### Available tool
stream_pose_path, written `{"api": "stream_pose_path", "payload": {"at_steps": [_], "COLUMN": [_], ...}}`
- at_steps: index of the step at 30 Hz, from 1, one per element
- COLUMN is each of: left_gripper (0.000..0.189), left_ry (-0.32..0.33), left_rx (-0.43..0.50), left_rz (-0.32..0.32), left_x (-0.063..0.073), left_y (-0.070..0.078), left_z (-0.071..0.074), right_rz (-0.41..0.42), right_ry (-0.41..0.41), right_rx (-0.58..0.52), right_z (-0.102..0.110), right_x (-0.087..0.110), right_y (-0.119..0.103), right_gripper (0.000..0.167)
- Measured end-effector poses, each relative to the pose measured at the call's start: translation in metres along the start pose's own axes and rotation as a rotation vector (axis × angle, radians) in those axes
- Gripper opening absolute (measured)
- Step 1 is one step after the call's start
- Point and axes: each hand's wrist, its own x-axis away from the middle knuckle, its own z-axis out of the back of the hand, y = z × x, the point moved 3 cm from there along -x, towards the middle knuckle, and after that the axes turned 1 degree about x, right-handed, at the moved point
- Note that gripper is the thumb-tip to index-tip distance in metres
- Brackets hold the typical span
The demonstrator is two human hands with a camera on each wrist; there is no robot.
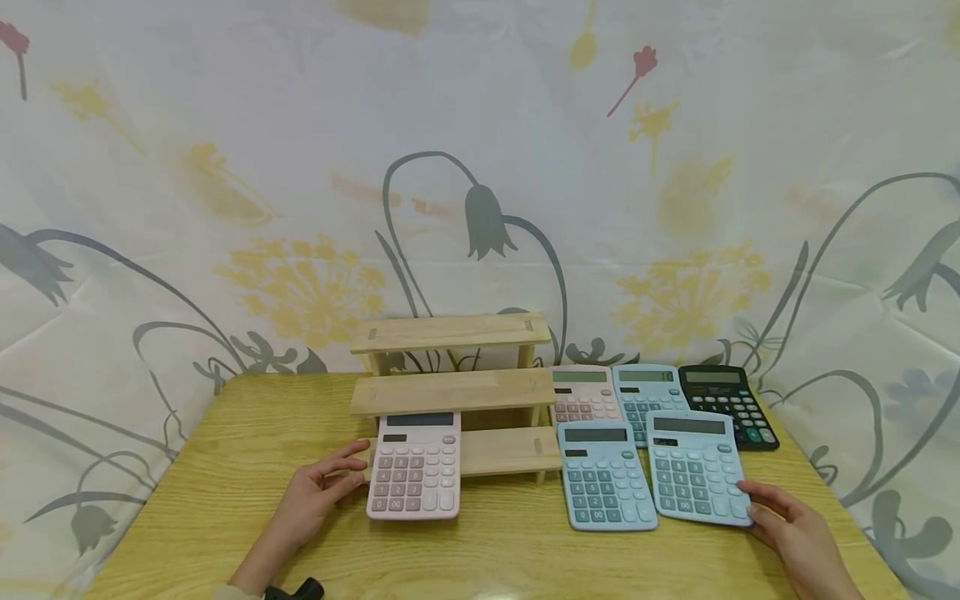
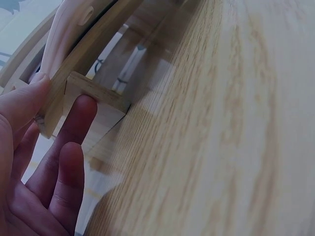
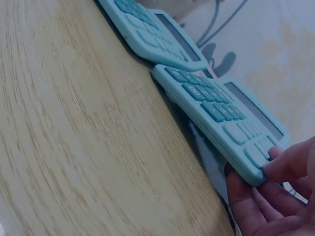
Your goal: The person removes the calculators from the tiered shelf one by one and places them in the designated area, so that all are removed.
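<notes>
A small three-tier wooden stand (image 1: 510, 450) is at the middle of the table, a pink calculator (image 1: 416, 475) leaning on its lowest step. My left hand (image 1: 322, 492) grips the left end of that step; in the left wrist view the thumb (image 2: 29, 98) lies on the board's edge and a fingertip is against the leg below. With thumb and fingers, my right hand (image 1: 795, 529) pinches the lower right corner of a light blue calculator (image 1: 693, 479). That corner is raised off the table in the right wrist view. A second blue calculator (image 1: 603, 487) lies just left of it.
Behind the two front calculators lie another pink calculator (image 1: 581, 396), another blue one (image 1: 637, 392) and a black one (image 1: 723, 392), partly covered. A floral cloth (image 1: 480, 167) hangs behind the wooden table (image 1: 525, 558).
</notes>
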Motion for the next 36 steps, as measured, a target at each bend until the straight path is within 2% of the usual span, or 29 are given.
{"api": "stream_pose_path", "payload": {"at_steps": [10, 14, 17, 27, 36], "left_gripper": [0.02, 0.02, 0.021, 0.022, 0.021], "left_ry": [-0.009, -0.005, -0.002, -0.01, -0.007], "left_rx": [0.003, 0.007, 0.005, 0.007, 0.012], "left_rz": [-0.024, -0.025, -0.024, -0.024, -0.008], "left_x": [0.002, 0.002, 0.002, 0.003, 0.001], "left_y": [0.006, 0.007, 0.007, 0.007, 0.004], "left_z": [-0.004, -0.005, -0.004, -0.004, -0.002], "right_rz": [0.004, 0.032, 0.05, 0.049, -0.043], "right_ry": [-0.032, -0.062, -0.053, 0.07, 0.186], "right_rx": [0.019, 0.049, 0.08, 0.16, 0.139], "right_z": [0.001, 0.0, -0.001, -0.005, -0.01], "right_x": [-0.002, -0.002, -0.001, -0.004, -0.008], "right_y": [0.004, 0.004, 0.004, 0.007, 0.014], "right_gripper": [0.048, 0.047, 0.046, 0.046, 0.045]}}
